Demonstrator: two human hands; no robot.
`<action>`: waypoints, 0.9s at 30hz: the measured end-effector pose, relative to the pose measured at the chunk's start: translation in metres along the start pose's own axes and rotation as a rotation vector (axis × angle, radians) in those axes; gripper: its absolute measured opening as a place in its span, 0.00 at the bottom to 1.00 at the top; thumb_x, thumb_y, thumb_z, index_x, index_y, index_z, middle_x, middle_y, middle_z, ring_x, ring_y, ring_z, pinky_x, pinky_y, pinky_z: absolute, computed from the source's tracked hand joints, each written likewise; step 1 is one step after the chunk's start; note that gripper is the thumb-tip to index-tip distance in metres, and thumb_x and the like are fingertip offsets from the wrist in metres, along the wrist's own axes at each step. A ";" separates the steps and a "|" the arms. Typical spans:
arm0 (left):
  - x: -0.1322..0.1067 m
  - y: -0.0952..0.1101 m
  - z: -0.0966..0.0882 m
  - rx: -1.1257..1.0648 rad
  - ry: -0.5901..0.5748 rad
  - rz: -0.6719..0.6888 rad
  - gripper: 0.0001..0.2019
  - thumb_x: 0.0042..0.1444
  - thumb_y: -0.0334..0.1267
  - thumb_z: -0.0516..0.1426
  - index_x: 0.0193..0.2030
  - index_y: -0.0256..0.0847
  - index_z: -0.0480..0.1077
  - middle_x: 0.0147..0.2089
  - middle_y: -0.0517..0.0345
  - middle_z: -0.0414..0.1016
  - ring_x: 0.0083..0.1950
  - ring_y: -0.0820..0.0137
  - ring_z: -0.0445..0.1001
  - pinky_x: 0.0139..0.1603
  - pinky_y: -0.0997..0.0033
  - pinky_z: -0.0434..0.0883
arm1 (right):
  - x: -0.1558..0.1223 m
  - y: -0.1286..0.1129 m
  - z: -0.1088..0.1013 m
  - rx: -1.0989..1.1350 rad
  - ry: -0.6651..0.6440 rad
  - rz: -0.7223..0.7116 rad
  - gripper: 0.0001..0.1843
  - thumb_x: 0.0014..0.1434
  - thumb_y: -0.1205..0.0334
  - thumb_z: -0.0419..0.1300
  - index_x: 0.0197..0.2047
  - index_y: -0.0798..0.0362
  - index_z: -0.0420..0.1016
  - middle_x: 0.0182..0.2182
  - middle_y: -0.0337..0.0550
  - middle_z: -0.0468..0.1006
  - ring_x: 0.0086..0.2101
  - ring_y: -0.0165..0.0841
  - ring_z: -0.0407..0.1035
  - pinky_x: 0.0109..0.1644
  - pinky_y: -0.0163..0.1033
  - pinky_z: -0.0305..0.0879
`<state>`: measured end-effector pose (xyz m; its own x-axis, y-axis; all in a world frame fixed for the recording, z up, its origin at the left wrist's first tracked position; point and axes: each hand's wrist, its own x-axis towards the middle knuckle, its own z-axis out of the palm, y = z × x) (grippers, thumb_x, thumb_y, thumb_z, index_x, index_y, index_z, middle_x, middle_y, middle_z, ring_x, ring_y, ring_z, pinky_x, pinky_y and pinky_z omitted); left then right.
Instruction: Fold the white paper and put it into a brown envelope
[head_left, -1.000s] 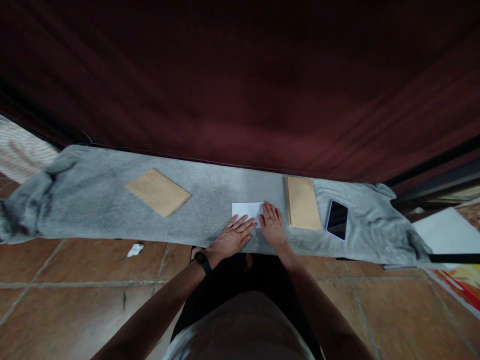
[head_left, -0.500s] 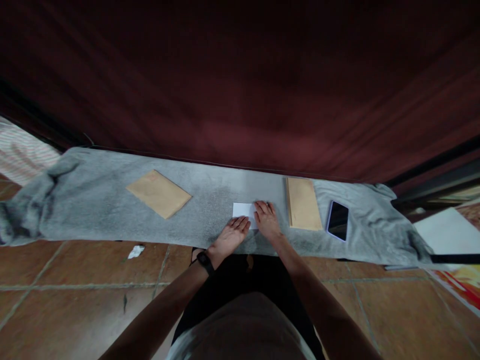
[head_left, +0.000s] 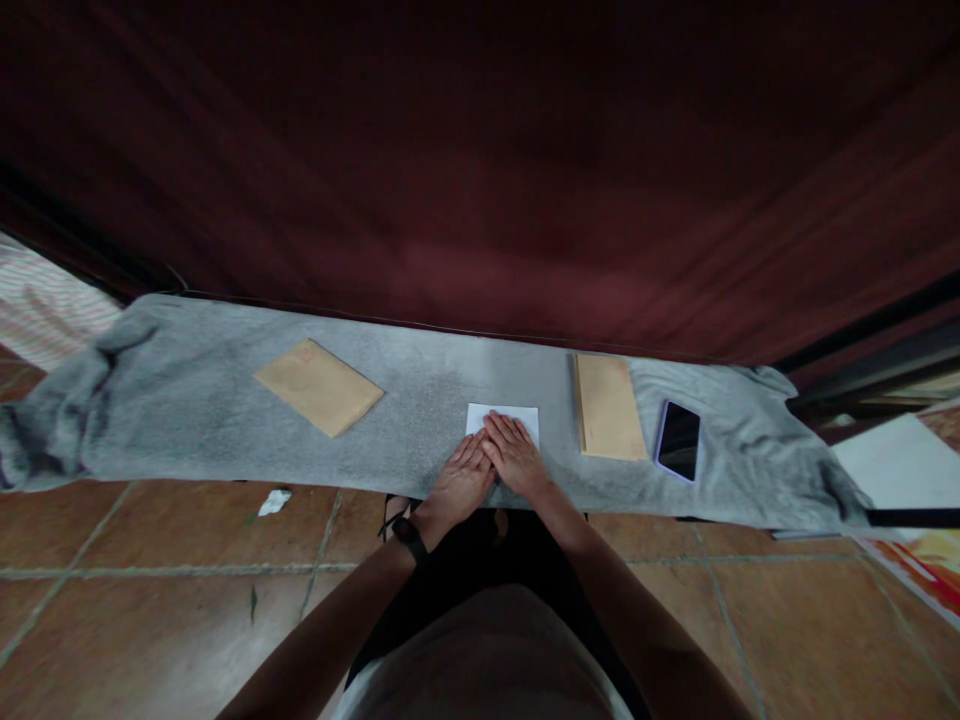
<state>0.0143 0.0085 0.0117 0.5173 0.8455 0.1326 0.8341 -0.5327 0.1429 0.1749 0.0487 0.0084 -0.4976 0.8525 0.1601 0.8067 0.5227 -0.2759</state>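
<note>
A small white sheet of paper [head_left: 523, 413] lies on the grey cloth in front of me, its lower part covered by my hands. My left hand [head_left: 460, 482] rests flat on the paper's lower left, fingers stretched out, with a dark band on the wrist. Flat on the middle of the paper is my right hand [head_left: 517, 458], its fingers extended and touching or slightly overlapping the left fingertips. To the right lies a stack of tan envelopes [head_left: 611, 405]. A single tan envelope [head_left: 321, 388] lies slanted on the left.
Grey cloth [head_left: 187, 400] covers the long narrow surface. A phone [head_left: 679, 440] with a pale purple edge lies right of the envelope stack. Behind rises a dark red panel [head_left: 480, 220]. A crumpled white scrap [head_left: 274, 501] is on the tiled floor [head_left: 187, 610].
My right hand has slid left across the paper to meet my left hand, uncovering the paper's right edge. My left hand has shifted slightly toward me.
</note>
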 end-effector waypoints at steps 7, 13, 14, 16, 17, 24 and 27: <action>0.003 -0.003 -0.005 0.019 0.023 -0.099 0.28 0.70 0.41 0.44 0.71 0.25 0.57 0.74 0.36 0.57 0.76 0.58 0.52 0.76 0.54 0.53 | -0.007 0.014 0.004 -0.073 0.053 0.102 0.29 0.73 0.55 0.47 0.74 0.55 0.53 0.72 0.50 0.55 0.70 0.41 0.52 0.73 0.53 0.47; 0.020 -0.016 -0.001 0.027 0.058 -0.211 0.32 0.71 0.47 0.42 0.74 0.28 0.50 0.74 0.36 0.55 0.77 0.56 0.49 0.75 0.47 0.50 | -0.015 0.016 0.009 -0.112 0.127 0.195 0.30 0.72 0.56 0.48 0.74 0.57 0.53 0.71 0.57 0.56 0.69 0.45 0.52 0.71 0.57 0.48; 0.022 -0.018 0.000 0.028 0.058 -0.223 0.32 0.71 0.48 0.41 0.74 0.28 0.49 0.74 0.36 0.54 0.77 0.56 0.48 0.75 0.47 0.49 | -0.017 0.016 0.010 -0.119 0.139 0.208 0.31 0.72 0.56 0.49 0.74 0.58 0.53 0.71 0.58 0.56 0.69 0.46 0.52 0.71 0.57 0.48; 0.025 -0.024 0.000 0.034 0.045 -0.237 0.32 0.71 0.48 0.40 0.74 0.28 0.49 0.75 0.37 0.54 0.77 0.56 0.48 0.76 0.47 0.49 | -0.020 0.016 0.011 -0.131 0.167 0.233 0.32 0.72 0.54 0.49 0.74 0.60 0.52 0.71 0.61 0.55 0.69 0.47 0.51 0.71 0.58 0.49; 0.025 -0.026 0.000 0.038 0.034 -0.241 0.32 0.71 0.48 0.40 0.74 0.27 0.50 0.75 0.37 0.53 0.77 0.57 0.48 0.76 0.48 0.48 | -0.021 0.016 0.012 -0.135 0.184 0.247 0.33 0.72 0.54 0.49 0.73 0.62 0.52 0.71 0.62 0.55 0.69 0.48 0.51 0.71 0.58 0.49; 0.025 -0.033 -0.001 0.052 0.020 -0.266 0.32 0.71 0.47 0.41 0.75 0.30 0.51 0.76 0.40 0.52 0.78 0.58 0.46 0.76 0.49 0.48 | -0.031 0.017 0.014 -0.149 0.258 0.318 0.36 0.72 0.51 0.47 0.73 0.69 0.50 0.70 0.68 0.56 0.68 0.51 0.53 0.69 0.57 0.52; 0.023 -0.034 -0.001 0.060 0.036 -0.268 0.31 0.71 0.46 0.40 0.75 0.32 0.50 0.75 0.42 0.53 0.77 0.59 0.48 0.76 0.49 0.48 | -0.036 0.019 0.014 -0.158 0.270 0.319 0.36 0.73 0.51 0.46 0.74 0.68 0.49 0.69 0.68 0.56 0.68 0.51 0.54 0.69 0.59 0.51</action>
<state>-0.0029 0.0461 0.0110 0.2703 0.9536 0.1328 0.9507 -0.2861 0.1197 0.2032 0.0278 -0.0158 -0.1318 0.9319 0.3379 0.9555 0.2102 -0.2070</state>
